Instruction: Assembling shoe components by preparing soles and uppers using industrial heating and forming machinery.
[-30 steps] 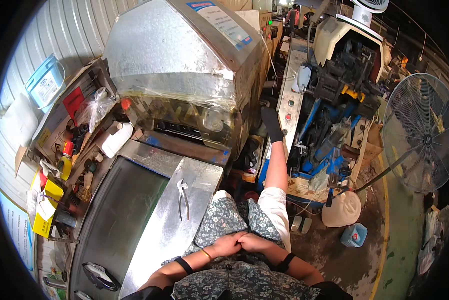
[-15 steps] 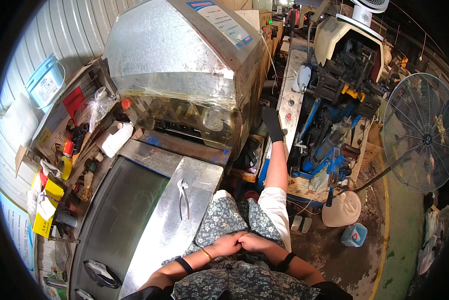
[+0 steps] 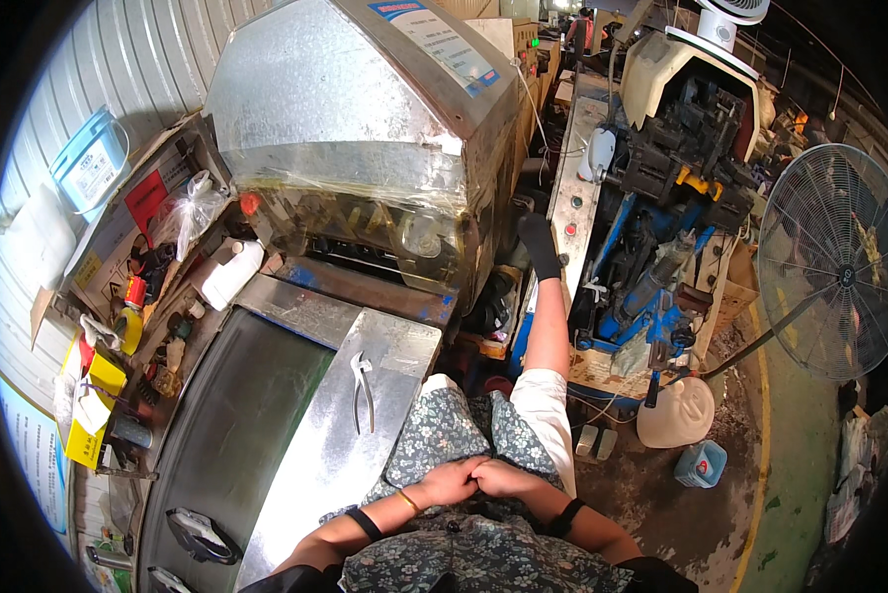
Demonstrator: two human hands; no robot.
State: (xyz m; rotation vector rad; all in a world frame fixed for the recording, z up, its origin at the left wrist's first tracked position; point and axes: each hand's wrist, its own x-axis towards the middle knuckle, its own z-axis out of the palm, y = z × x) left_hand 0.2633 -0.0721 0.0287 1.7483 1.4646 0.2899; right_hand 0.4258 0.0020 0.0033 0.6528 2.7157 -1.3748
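Caged fan [image 3: 845,277], yellow box [image 3: 106,381], corrugated wall [image 3: 157,64]

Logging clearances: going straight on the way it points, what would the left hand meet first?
Probably the right hand: the left hand points at it and seems to touch it over the floral clothing, though their overlap is unclear.

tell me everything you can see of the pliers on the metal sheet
The pliers look like grey metal, with an angled head and two slim, curved handles slightly apart. They lie flat on the shiny sheet, right of the dark belt, head toward the picture's top. Nothing else is seen touching them.
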